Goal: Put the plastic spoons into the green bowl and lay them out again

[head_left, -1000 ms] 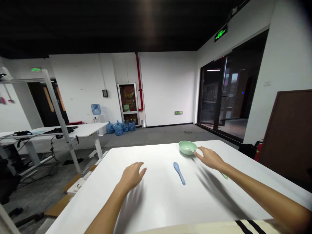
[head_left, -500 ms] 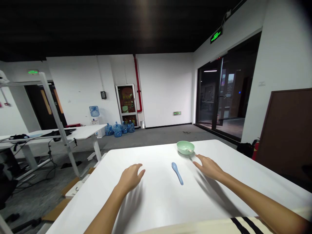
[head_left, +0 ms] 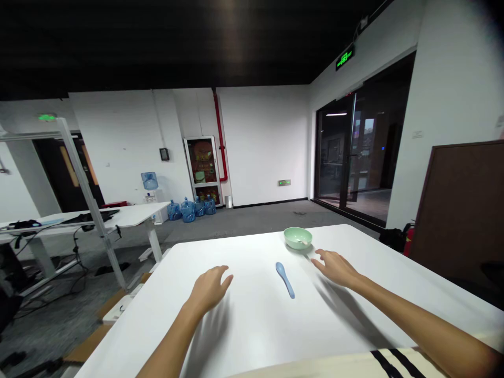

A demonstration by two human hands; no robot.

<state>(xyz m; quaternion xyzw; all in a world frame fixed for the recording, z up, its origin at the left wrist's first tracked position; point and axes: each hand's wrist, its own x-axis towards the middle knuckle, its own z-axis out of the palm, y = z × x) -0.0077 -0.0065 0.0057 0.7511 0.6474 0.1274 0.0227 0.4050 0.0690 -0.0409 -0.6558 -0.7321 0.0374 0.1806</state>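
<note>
A light green bowl [head_left: 298, 239] stands upright near the far edge of the white table [head_left: 252, 336]. Inside it shows a small pale shape that I cannot make out. My right hand [head_left: 336, 268] hovers just right of and nearer than the bowl, apart from it, thumb and fingers parted and holding nothing. A blue spoon [head_left: 285, 280] lies between my two hands, its bowl end pointing away from me. To the left, my left hand [head_left: 210, 287] is raised over the tabletop, open, with thumb and forefinger spread. Neither hand touches the spoon.
Beyond the table, blue water bottles [head_left: 188, 210] stand on the grey floor by a water dispenser [head_left: 149, 181]. Another white table [head_left: 137, 211] with a metal frame [head_left: 84, 184] is at left. A brown board [head_left: 460, 210] stands at right, near a glass door [head_left: 366, 147].
The view has turned slightly right, so the bowl and spoon appear a little further left. My right hand's thumb and fingers sit slightly closer together. The bowl and spoon rest where they were.
</note>
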